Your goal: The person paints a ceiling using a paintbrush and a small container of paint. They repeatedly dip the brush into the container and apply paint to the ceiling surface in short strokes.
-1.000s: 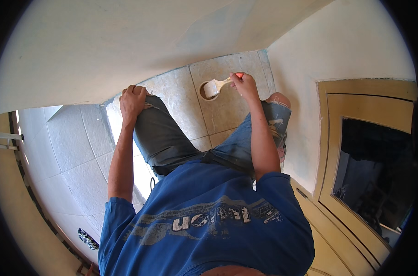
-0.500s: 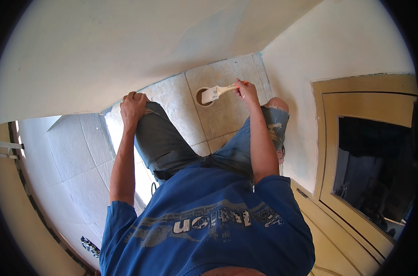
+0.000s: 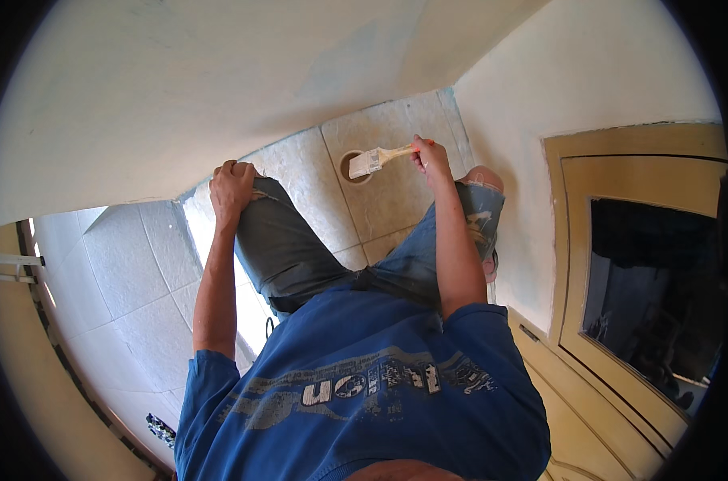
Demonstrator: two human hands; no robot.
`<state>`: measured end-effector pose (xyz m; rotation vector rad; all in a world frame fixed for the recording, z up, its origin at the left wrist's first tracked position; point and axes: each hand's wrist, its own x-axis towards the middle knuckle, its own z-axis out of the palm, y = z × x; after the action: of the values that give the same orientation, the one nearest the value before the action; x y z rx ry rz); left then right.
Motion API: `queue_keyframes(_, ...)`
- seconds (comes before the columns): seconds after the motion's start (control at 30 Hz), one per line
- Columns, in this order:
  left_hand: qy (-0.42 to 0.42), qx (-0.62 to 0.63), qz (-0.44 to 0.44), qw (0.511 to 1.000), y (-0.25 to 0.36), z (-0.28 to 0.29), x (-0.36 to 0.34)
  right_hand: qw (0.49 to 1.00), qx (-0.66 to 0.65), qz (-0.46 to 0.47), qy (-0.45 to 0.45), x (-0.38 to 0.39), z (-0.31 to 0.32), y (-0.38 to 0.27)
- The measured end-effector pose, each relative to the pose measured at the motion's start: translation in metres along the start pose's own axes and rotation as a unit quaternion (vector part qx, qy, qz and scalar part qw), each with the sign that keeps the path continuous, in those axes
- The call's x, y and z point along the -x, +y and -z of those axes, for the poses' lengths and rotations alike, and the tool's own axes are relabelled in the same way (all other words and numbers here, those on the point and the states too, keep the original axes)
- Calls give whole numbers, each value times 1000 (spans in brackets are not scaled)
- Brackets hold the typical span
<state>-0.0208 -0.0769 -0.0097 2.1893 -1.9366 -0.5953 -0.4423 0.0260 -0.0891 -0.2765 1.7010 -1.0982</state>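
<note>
My right hand point(image 3: 431, 159) is closed round the handle of a flat paintbrush point(image 3: 392, 152). The brush has a pale wooden handle, and its wide head is coated in whitish paint. It points left, with the bristles over a small round paint pot point(image 3: 344, 178) on the floor. Little of the pot's inside shows past the brush, and I cannot tell whether the bristles touch the paint. My left hand point(image 3: 232, 191) rests on my left knee point(image 3: 272, 204), holding nothing, its fingers draped over the front of the knee.
A pale wall point(image 3: 220, 88) rises just beyond the pot, meeting another wall point(image 3: 524, 88) at the right corner. Light tiles point(image 3: 396, 204) cover the floor. To the right stands a yellowish wooden frame point(image 3: 568, 240) around a dark pane. A light rail-like object point(image 3: 11, 260) juts in at far left.
The brush head has shifted very slightly left over the pot, and my right hand has barely moved. My left hand stays on the knee.
</note>
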Motion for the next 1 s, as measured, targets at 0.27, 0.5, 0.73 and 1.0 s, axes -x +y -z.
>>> queue_keyframes(0.27, -3, -3, 5, 1000, -2, -2, -2, 999, -5, -42, 11, -10, 3, 7)
queue_keyframes(0.5, -4, -5, 10, 1000, -1, -1, -3, 999, -14, -49, 8, -16, 3, 13)
queue_keyframes(0.73, -12, 1, 14, 1000, -3, 0, -3, 999, -10, -48, 16, -17, 3, 13)
queue_keyframes(1.0, -15, 4, 12, 1000, -1, -3, -5, 999, -10, -48, 18, -18, 7, 15)
